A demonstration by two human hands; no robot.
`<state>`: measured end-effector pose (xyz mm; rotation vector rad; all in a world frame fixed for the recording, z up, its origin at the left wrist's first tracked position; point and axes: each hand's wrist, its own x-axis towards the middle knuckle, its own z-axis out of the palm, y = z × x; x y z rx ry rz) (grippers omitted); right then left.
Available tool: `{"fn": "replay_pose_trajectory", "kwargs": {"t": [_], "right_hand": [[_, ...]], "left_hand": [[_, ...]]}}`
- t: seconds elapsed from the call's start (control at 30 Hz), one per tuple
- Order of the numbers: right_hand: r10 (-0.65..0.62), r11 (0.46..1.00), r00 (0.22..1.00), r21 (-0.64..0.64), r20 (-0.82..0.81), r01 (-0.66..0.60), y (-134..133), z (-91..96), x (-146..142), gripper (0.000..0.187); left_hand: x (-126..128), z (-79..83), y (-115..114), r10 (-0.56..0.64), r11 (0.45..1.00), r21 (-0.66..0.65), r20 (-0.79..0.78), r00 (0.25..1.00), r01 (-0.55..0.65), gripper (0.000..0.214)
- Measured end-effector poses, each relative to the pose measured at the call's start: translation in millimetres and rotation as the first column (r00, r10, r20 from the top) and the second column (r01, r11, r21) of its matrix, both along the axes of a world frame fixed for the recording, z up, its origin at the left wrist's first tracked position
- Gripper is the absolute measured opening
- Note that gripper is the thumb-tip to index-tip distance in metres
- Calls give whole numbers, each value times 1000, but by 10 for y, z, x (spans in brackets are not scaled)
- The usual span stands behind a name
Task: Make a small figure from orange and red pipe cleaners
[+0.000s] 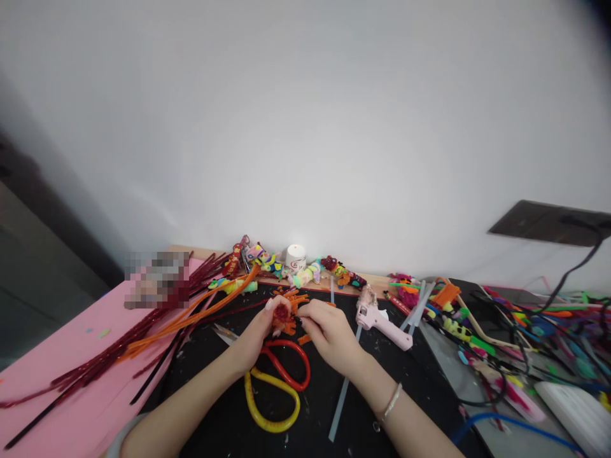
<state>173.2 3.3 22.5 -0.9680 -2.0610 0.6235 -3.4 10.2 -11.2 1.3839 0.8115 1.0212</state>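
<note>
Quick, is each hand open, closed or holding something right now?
Left hand: closed, holding a red-and-orange fuzzy piece.
Right hand: curled close beside that piece; whether it grips anything cannot be told.

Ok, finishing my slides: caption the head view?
Left hand holding a red-orange piece, right hand beside it, with scissors and a pink glue gun on a black mat.

Working remotely, I watch through one head-worn camera that faces forward and down, close above the left hand (256, 332) and right hand (331, 334) at mid-view. The black mat (224, 427) spreads near, a pink surface (42, 397) left; the pale wall (305, 127) fills the far, upper half.
</note>
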Motion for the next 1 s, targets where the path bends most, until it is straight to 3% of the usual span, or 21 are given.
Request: {"fn": "replay_pose_trajectory", "kwargs": {"t": [0.1, 0.3, 0.47, 0.73, 1.0], "right_hand": [[16, 998, 994, 52, 109, -22, -11, -31, 4, 19], [-5, 998, 984, 67, 176, -7, 7, -8, 30, 19], [4, 997, 983, 79, 181, -19, -4, 54, 34, 19], [2, 997, 979, 70, 203, -16, -4, 115, 54, 18], [-1, 1000, 983, 7, 182, 0, 20, 79, 29, 15]], "left_hand": [[-2, 1, 10, -12, 1000, 13, -13, 1000, 12, 57], [-11, 65, -20, -17, 1000, 15, -55, 998, 18, 51], [-8, 87, -19, -1, 1000, 13, -57, 998, 1, 38], [-3, 98, -15, 30, 999, -21, -142, 989, -33, 35], [-4, 80, -18, 35, 999, 33, -182, 983, -29, 36]]}}
